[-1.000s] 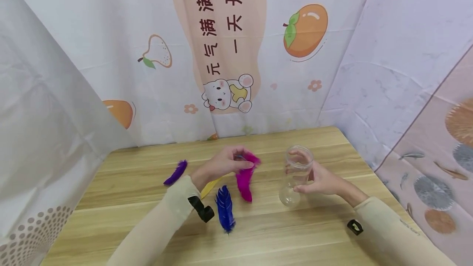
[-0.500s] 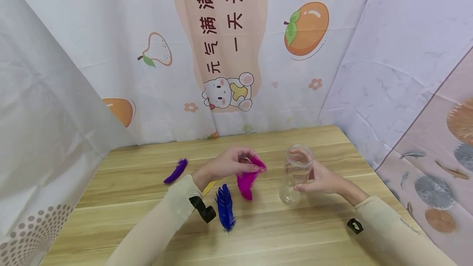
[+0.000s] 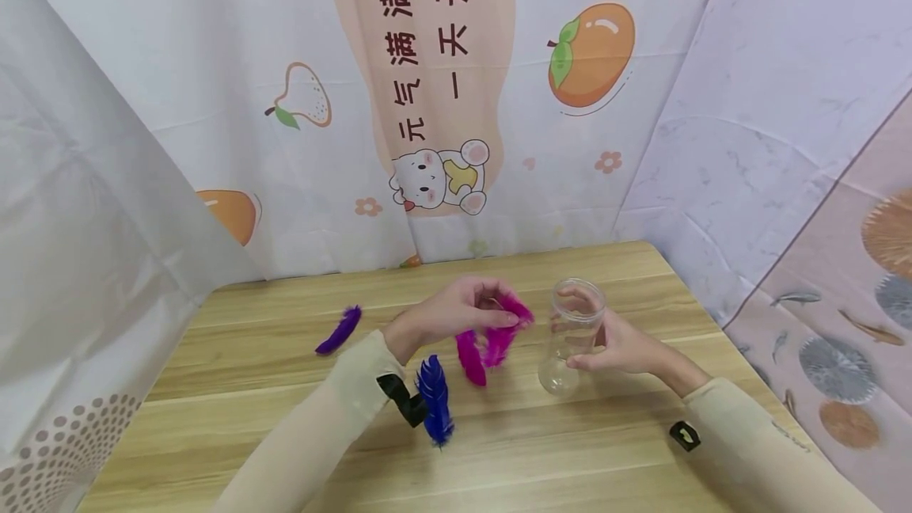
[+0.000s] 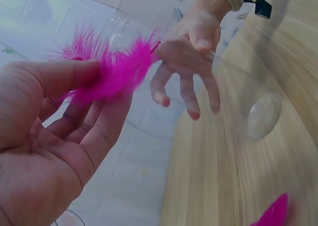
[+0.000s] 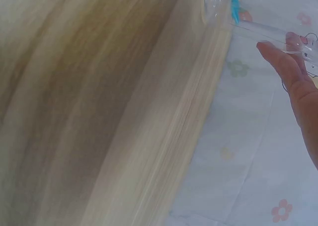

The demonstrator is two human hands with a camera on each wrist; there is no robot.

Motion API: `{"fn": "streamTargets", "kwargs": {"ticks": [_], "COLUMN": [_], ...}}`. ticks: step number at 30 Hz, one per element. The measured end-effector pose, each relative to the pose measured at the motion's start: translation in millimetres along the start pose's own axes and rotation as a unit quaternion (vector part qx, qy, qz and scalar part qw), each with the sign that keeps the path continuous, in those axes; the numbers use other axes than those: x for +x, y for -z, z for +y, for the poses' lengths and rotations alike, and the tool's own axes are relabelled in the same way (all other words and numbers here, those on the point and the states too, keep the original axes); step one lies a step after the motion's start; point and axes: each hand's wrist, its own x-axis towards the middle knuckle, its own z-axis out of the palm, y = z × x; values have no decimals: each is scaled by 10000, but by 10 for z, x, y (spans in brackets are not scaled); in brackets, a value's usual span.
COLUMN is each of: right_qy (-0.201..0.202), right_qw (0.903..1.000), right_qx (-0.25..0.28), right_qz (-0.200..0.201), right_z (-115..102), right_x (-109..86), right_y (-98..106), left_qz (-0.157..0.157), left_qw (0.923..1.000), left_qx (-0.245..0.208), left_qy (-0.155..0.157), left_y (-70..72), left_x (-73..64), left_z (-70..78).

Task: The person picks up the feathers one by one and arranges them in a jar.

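My left hand (image 3: pixel 463 311) pinches a fluffy magenta feather (image 3: pixel 514 309) between thumb and fingers, just left of a clear jar. In the left wrist view the held feather (image 4: pixel 119 69) overlaps the jar, its quill end pointing at it. My right hand (image 3: pixel 616 343) grips the jar (image 3: pixel 573 319) from the right side; the jar has an open mouth and stands tilted over the table. Through its clear wall the right fingers (image 4: pixel 189 92) show. A second magenta feather (image 3: pixel 470 359) lies on the table below the left hand.
A blue feather (image 3: pixel 435 402) lies beside the left wrist strap (image 3: pixel 402 400), partly covered by it. Farther left lies a purple feather (image 3: pixel 339 331). Something bright blue (image 5: pixel 235 5) shows by the table edge in the right wrist view. Printed cloth (image 3: pixel 285 180) hangs behind the wooden table (image 3: pixel 556 457).
My left hand has moved right toward the jar with the magenta feather, drawing it away from the one lying on the table. A yellow feather is now hidden behind my left arm. The right hand stays put.
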Motion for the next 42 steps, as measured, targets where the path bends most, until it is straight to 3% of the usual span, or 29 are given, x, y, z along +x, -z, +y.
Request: {"fn": "streamTargets", "kwargs": {"ticks": [6, 13, 23, 33, 42], "right_qy": [58, 11, 114, 44, -249], "right_qw": [10000, 9998, 9998, 9998, 9978], "right_qx": [-40, -209, 93, -37, -598], "right_qz": [-17, 52, -106, -179, -105], "right_z": [14, 20, 6, -3, -23], "right_x": [-6, -5, 25, -16, -34], "right_y": [6, 19, 18, 21, 33], "left_qz": [-51, -64, -137, -97, -100], "left_qw": [9998, 9999, 9979, 9980, 9977], "left_qx": [101, 102, 359, 283, 284], "left_qy": [-136, 104, -513, -554, -612], "left_y": [-80, -153, -127, -176, -187], "left_x": [47, 99, 224, 293, 340], "left_z": [53, 122, 299, 426, 515]}}
